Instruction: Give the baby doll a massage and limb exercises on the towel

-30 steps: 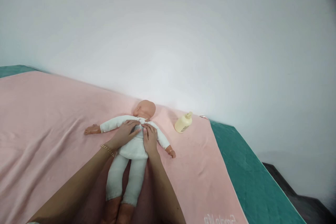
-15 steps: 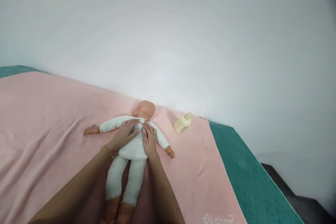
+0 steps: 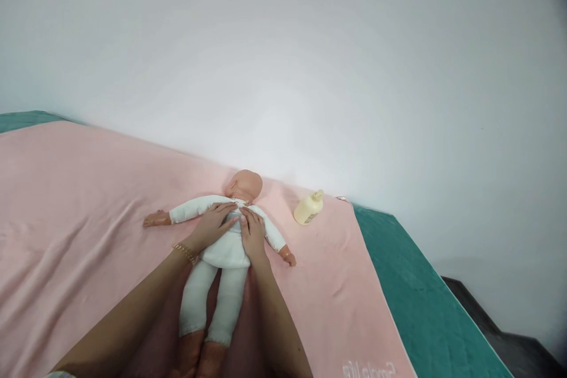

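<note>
A doll (image 3: 227,250) with a white cloth body lies with its arms spread and its head toward the wall; no facial features show on the head. Flat on the left side of its upper torso rests my left hand (image 3: 215,225), fingers extended, a gold bracelet on the wrist. My right hand (image 3: 253,230) lies on the right side of the torso, fingers stretched out toward the neck. Between the two hands a grey patch shows on the doll's body. Neither hand grips anything.
To the right of the doll stands a cream pump bottle (image 3: 308,208) on the pink blanket (image 3: 341,295). Green bedding (image 3: 425,289) shows along the right side and at the far left. A pale wall (image 3: 283,71) rises behind. Something dark (image 3: 500,331) is at the lower right.
Both hands keep nearly the same place on the doll's torso. A bit of patterned sleeve now shows at the lower left edge.
</note>
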{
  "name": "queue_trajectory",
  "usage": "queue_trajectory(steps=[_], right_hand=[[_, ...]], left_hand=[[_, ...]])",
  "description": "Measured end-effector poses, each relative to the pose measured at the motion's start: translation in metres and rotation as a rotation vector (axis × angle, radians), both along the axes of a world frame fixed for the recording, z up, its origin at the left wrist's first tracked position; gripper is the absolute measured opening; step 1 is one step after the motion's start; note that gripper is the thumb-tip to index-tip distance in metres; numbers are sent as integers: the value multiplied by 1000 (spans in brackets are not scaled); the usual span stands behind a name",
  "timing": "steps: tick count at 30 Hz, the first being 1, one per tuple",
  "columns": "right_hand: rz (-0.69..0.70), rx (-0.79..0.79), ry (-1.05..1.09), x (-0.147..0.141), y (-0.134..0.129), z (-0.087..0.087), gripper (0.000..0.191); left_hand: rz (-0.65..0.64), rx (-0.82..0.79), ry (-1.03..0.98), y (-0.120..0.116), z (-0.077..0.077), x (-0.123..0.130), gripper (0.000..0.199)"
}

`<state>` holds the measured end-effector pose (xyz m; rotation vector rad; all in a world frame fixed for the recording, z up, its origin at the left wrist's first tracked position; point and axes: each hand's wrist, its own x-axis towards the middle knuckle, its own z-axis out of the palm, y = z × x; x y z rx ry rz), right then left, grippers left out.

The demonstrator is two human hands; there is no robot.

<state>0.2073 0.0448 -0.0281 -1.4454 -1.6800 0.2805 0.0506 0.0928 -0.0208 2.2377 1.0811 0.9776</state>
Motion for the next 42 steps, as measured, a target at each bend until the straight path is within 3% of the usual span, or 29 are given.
queue_trajectory(steps=[4, 9, 13, 16, 26, 35, 42], right_hand=[[-22, 73, 89, 3, -14, -4, 42], [-91, 143, 262, 4, -56, -7, 44], [-9, 176, 274, -3, -87, -9, 44], [50, 178, 256, -10, -97, -10, 43], [70, 59, 241, -15, -82, -18, 37], [60, 184, 220, -15, -90, -16, 35], [25, 139, 226, -15, -88, -15, 38]], left_hand=[[20, 1, -96, -10, 8, -6, 41], [-34, -1, -299, -47, 18, -25, 32], [-86, -8, -328, -78, 12, -34, 34], [-148, -5, -299, -90, 3, -35, 32], [-250, 58, -60, -74, -4, -25, 32], [-170, 227, -163, -84, -12, -37, 23], [-171, 158, -135, -80, -14, -35, 24]])
